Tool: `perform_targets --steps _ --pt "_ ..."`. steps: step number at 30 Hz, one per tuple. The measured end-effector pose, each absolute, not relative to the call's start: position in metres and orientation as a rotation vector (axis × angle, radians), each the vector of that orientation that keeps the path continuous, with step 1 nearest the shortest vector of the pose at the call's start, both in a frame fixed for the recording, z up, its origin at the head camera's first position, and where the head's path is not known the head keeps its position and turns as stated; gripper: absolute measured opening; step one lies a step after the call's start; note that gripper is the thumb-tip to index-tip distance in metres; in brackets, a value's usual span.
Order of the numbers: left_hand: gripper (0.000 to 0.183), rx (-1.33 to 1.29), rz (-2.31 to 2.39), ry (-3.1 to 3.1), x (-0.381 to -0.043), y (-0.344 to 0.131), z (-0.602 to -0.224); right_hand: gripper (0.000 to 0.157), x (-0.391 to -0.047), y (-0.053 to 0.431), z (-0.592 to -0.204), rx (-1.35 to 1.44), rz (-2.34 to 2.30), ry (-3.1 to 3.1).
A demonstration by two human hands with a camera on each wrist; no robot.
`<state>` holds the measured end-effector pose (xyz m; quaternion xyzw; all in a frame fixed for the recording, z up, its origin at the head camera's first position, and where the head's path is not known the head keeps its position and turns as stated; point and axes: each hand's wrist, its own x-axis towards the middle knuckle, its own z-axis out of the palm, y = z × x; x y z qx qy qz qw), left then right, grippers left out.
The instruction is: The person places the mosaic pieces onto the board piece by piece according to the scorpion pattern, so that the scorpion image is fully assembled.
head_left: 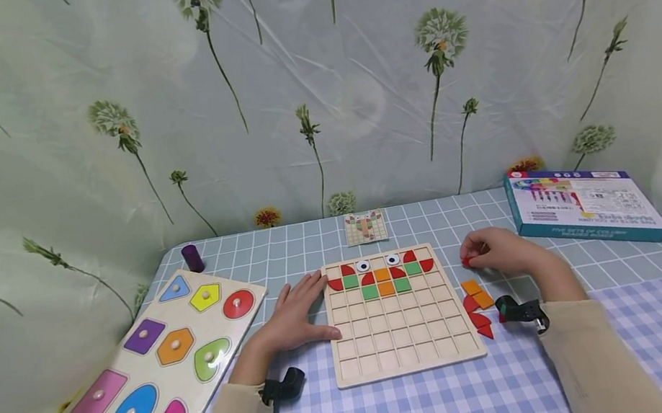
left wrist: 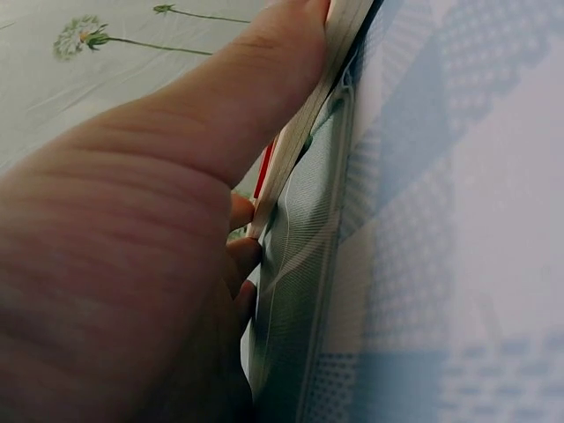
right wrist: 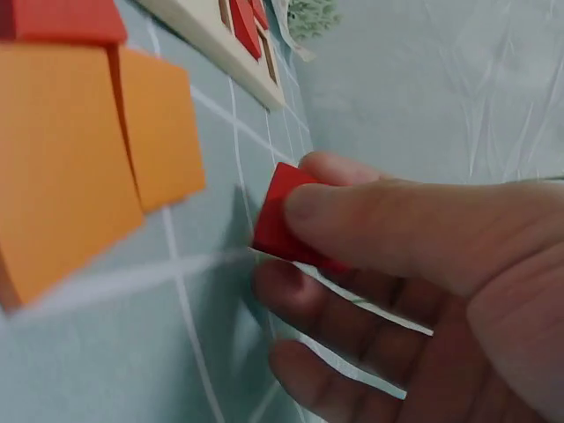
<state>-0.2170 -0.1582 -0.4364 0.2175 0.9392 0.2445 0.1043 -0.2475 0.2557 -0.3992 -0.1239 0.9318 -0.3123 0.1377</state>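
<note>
A wooden grid board (head_left: 401, 330) lies in the middle of the table, its upper rows partly filled with red, green and orange pieces and two round eye pieces (head_left: 363, 266). My left hand (head_left: 293, 319) rests at the board's left edge, fingers spread, the thumb on its side. In the left wrist view the thumb (left wrist: 256, 88) and fingertips touch the board's edge. Right of the board, my right hand (head_left: 499, 251) pinches a red block (right wrist: 280, 210) between thumb and fingers, close over the cloth. The fingers partly hide the block's shape.
Loose orange tiles (head_left: 482, 299) and red pieces (head_left: 478, 320) lie along the board's right edge. Behind it is a pattern card (head_left: 367, 237). A knobbed shape puzzle (head_left: 191, 310) lies left, near a purple cylinder (head_left: 192, 258). A flat box (head_left: 587, 204) is at back right.
</note>
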Motion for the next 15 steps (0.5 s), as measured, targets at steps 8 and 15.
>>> perform_targets --steps 8,15 --pt "0.106 0.656 0.715 2.775 -0.217 -0.159 -0.436 0.014 -0.248 0.243 -0.393 -0.339 -0.996 2.721" --pt "0.106 0.659 0.724 2.771 -0.216 -0.159 -0.435 0.022 -0.247 0.229 -0.39 -0.387 -1.028 2.746"
